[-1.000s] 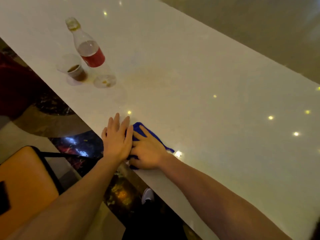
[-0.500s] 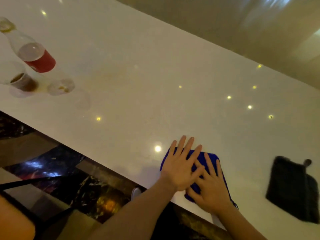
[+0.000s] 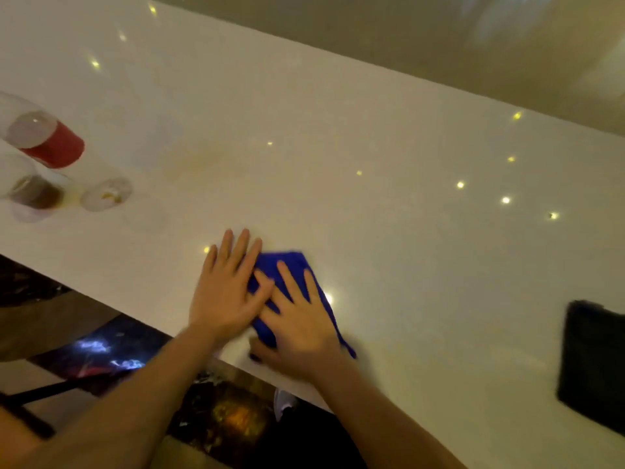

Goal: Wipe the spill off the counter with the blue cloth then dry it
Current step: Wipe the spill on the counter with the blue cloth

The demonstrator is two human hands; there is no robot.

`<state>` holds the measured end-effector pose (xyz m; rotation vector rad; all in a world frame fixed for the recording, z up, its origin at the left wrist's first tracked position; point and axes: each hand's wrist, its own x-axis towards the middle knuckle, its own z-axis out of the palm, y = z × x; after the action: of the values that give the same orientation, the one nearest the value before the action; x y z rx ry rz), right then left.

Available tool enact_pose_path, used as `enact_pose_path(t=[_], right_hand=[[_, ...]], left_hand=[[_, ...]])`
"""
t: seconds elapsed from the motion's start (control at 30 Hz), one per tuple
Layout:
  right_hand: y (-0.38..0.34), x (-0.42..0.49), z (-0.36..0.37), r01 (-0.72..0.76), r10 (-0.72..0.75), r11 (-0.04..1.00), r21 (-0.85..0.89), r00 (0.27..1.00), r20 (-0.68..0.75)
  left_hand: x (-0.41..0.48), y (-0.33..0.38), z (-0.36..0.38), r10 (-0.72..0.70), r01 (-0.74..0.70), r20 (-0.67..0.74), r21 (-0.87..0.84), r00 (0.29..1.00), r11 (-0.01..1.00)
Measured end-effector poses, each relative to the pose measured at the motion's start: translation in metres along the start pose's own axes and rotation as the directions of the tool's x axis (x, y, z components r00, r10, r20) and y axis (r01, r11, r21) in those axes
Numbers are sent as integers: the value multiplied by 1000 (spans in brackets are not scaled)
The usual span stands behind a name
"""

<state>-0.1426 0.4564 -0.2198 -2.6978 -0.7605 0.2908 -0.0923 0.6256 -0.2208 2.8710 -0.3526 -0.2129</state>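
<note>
The blue cloth (image 3: 291, 267) lies folded on the white counter (image 3: 389, 137) near its front edge. My left hand (image 3: 227, 292) rests flat, fingers spread, partly on the cloth's left side. Flat on top of the cloth is my right hand (image 3: 301, 328), pressing down, its thumb at the cloth's near edge. The two hands touch each other. A faint yellowish spill (image 3: 203, 160) shows on the counter beyond the hands, towards the left.
At the far left stand a tilted-looking bottle with a red label (image 3: 50, 147), a clear cup of brown liquid (image 3: 33, 194) and a small clear glass (image 3: 106, 194). A dark cloth (image 3: 595, 367) lies at the right. Below the counter's front edge is dark patterned floor.
Both hands slid the blue cloth to the right along the counter, then back to the left and slightly away from the front edge. The dark cloth came into view.
</note>
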Motion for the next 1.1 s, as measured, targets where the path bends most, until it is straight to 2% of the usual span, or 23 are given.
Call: enact_pose_path(t=[0.03,0.1,0.17,0.23,0.3,0.4,0.5,0.57,0.63,0.73,0.8,0.87,0.93,1.0,1.1], right_hand=[[-1,-25,3,16,-16,1000,23,1000,-19],[9,-76,1,-9,10,998,-56,1000,28],[28,-112,-4,-98,107,986,-135,992,66],[53,-125,-12,-251,263,955,-157,963,55],[84,-114,-26,-367,373,921,-128,928,25],[136,-69,-52,-412,413,909,-64,911,-8],[156,6,-64,-434,433,897,-87,901,-22],[140,53,-58,-465,463,881,-90,885,-46],[102,78,-45,-436,431,894,-102,900,-71],[37,57,-15,-303,301,951,-63,953,-44],[10,14,0,-235,235,971,-31,972,-25],[1,-38,8,-225,226,973,-41,974,1],[16,-88,4,-273,279,956,-106,959,44],[47,-127,-8,-317,328,937,-145,943,53],[103,-147,-31,-441,447,892,-104,893,49]], left_hand=[[-21,11,4,-34,33,19,10,999,999],[-55,46,20,-73,72,50,20,996,997],[-64,85,33,-46,47,53,-7,998,999],[-50,116,41,12,-10,38,-55,999,998],[-16,131,41,68,-68,1,-65,998,996],[50,131,35,155,-154,23,-19,988,988],[114,95,22,122,-123,25,32,992,992],[134,57,9,63,-64,22,61,998,996],[126,19,0,4,-5,16,97,1000,995],[66,-16,-4,-27,25,15,129,1000,991],[11,-14,3,-15,11,29,126,999,992],[-36,11,15,-15,8,57,117,998,993],[-60,54,29,20,-27,88,78,996,997],[-55,104,42,120,-121,111,-1,987,993],[-2,161,52,241,-238,86,-39,967,970]])
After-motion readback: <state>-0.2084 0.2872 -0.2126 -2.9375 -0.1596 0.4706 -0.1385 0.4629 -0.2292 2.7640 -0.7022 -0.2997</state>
